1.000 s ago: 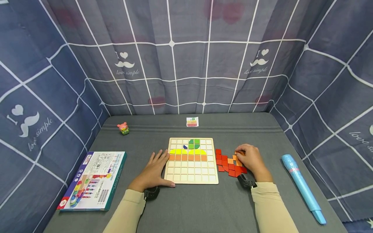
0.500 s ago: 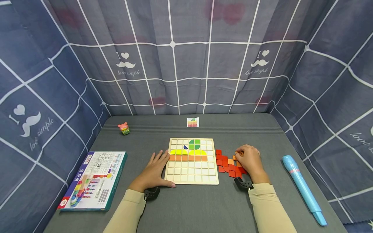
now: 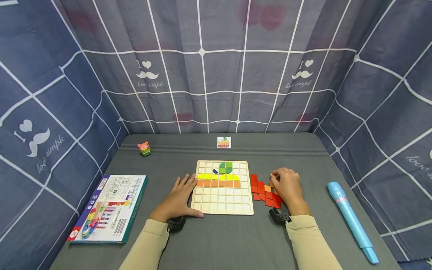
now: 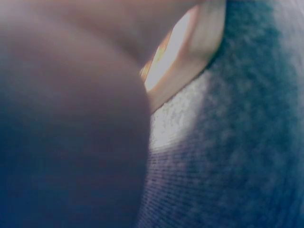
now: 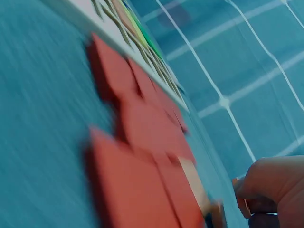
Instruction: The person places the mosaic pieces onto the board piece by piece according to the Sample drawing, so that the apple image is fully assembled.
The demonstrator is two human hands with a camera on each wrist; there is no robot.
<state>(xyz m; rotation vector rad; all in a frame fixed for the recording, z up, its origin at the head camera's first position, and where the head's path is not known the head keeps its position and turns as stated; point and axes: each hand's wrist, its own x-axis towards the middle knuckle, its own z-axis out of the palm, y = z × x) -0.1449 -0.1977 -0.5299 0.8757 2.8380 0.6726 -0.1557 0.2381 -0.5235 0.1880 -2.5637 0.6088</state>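
A wooden grid board lies flat in the middle of the table, as the head view shows. Across it run a row of orange square tiles and a row of yellow rounded tiles, with green tiles and one small dark blue tile above. My left hand, fingers spread, rests against the board's left edge. Right of the board lie red tiles and a loose orange tile. My right hand pinches a thin orange tile between thumb and finger, just above the table.
A small printed card lies behind the board. At the back left stands a pink-headed figurine. A flat box lies at left, and a long light blue tube at right. Patterned curtain surrounds the table.
My right hand has shifted slightly to the left over the loose tiles. The left hand stays on the board's edge, and the head view has moved slightly.
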